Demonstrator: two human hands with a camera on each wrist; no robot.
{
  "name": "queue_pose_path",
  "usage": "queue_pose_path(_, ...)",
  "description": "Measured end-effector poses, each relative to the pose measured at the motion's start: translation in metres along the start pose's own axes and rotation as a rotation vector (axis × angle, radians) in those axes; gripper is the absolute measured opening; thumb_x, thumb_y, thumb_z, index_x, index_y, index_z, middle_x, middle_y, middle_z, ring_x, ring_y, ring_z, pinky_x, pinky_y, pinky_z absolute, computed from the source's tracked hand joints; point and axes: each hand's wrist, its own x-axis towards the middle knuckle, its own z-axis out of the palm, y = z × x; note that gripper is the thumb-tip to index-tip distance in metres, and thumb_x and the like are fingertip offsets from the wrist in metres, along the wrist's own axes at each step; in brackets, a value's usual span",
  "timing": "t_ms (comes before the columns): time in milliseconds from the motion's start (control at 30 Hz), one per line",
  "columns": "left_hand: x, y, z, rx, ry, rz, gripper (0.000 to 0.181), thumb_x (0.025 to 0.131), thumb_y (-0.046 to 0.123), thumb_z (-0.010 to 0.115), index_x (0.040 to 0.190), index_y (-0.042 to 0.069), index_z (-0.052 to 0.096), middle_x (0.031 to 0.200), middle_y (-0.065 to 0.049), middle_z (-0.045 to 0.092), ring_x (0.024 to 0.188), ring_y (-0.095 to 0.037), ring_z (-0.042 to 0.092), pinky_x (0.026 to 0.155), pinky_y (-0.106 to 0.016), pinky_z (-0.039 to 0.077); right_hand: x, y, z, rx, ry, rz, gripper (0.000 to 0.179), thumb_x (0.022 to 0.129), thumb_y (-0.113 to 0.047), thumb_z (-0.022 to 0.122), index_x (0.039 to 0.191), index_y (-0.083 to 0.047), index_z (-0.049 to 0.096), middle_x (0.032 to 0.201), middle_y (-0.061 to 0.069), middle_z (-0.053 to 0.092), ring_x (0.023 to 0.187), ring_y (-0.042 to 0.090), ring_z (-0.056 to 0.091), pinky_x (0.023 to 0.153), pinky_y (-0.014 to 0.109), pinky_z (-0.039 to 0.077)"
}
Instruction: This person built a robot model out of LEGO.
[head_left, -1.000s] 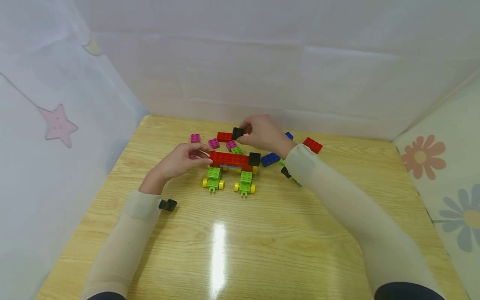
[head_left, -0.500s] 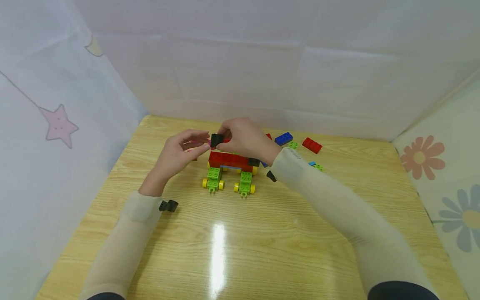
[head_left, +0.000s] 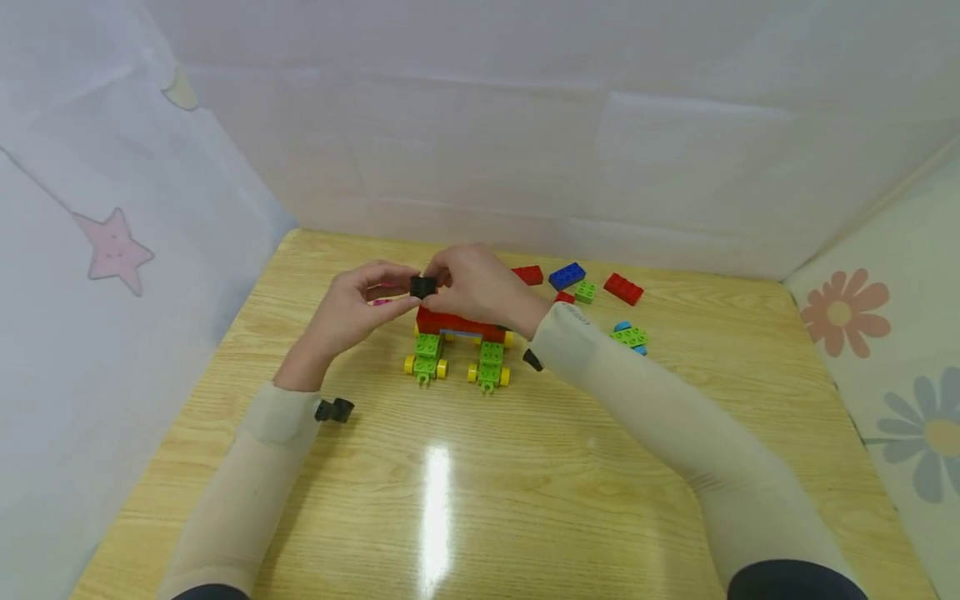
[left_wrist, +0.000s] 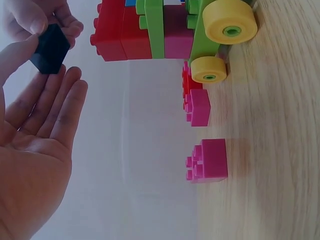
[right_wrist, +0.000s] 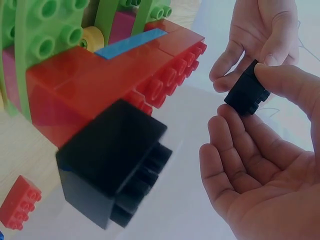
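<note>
A small black toy building brick (head_left: 422, 287) is held between both hands, above the left end of a built model. My right hand (head_left: 480, 283) pinches it between thumb and fingers, and my left hand (head_left: 348, 308) has its thumb and fingertips on the opposite side. Underneath stands the model, a long red brick beam (head_left: 457, 323) on green wheeled pieces (head_left: 491, 362) with yellow wheels (left_wrist: 230, 22). Another black brick (right_wrist: 110, 150) sits on the beam's right end; in the head view the right hand mostly hides it.
Right of the model lie red bricks (head_left: 623, 288), a blue brick (head_left: 567, 276), a small green brick (head_left: 585, 292) and a green piece with blue parts (head_left: 628, 337). Pink bricks (left_wrist: 212, 157) lie behind and left of it. A white cloth wall (head_left: 525, 167) rises along the table's back edge.
My right hand has carried the black brick leftward from the back of the table to my left hand, whose fingers now meet it. The model has stayed in place.
</note>
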Motion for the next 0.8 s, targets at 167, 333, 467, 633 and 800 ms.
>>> queue_pose_path(167, 0.0, -0.001, -0.005, 0.011, -0.018, -0.026, 0.037, 0.102, 0.021, 0.086, 0.138, 0.015, 0.078, 0.137, -0.006, 0.076, 0.119, -0.012, 0.076, 0.096, -0.023, 0.065, 0.0, 0.0, 0.004, 0.028, 0.006, 0.003, 0.031, 0.104, -0.031, 0.081, 0.13, -0.014, 0.08, 0.124, 0.0, 0.08, 0.111, 0.017, 0.072, 0.106, 0.04, 0.06)
queue_pose_path(333, 0.0, -0.003, -0.008, -0.011, -0.05, -0.045, 0.036, 0.102, 0.017, 0.084, 0.137, 0.01, 0.078, 0.138, -0.01, 0.074, 0.115, -0.015, 0.079, 0.096, -0.024, 0.066, 0.0, 0.001, 0.006, 0.064, 0.002, 0.005, 0.034, 0.104, -0.03, 0.082, 0.134, -0.013, 0.079, 0.129, 0.004, 0.081, 0.116, 0.019, 0.074, 0.108, 0.042, 0.06)
queue_pose_path(467, 0.001, -0.007, -0.01, -0.029, -0.065, -0.065, 0.036, 0.102, 0.014, 0.085, 0.137, 0.008, 0.077, 0.136, -0.009, 0.071, 0.114, -0.018, 0.079, 0.096, -0.025, 0.066, -0.004, 0.005, 0.004, 0.1, 0.011, 0.02, 0.041, 0.103, -0.033, 0.083, 0.139, -0.012, 0.077, 0.136, 0.007, 0.079, 0.122, 0.022, 0.073, 0.111, 0.043, 0.06)
queue_pose_path(633, 0.002, -0.012, -0.011, -0.037, -0.08, -0.091, 0.036, 0.101, 0.012, 0.085, 0.136, 0.006, 0.078, 0.13, -0.01, 0.072, 0.113, -0.017, 0.079, 0.094, -0.025, 0.067, -0.013, 0.01, 0.0, 0.121, 0.045, 0.041, 0.046, 0.102, -0.036, 0.085, 0.14, -0.012, 0.075, 0.135, 0.004, 0.078, 0.122, 0.022, 0.072, 0.111, 0.042, 0.06)
queue_pose_path(800, 0.004, -0.016, -0.012, -0.032, -0.1, -0.113, 0.036, 0.101, 0.012, 0.085, 0.137, 0.008, 0.077, 0.128, -0.01, 0.074, 0.114, -0.017, 0.079, 0.095, -0.025, 0.067, -0.019, 0.019, -0.002, 0.096, 0.044, 0.053, 0.044, 0.103, -0.036, 0.083, 0.139, -0.011, 0.077, 0.133, 0.003, 0.078, 0.121, 0.022, 0.072, 0.11, 0.041, 0.061)
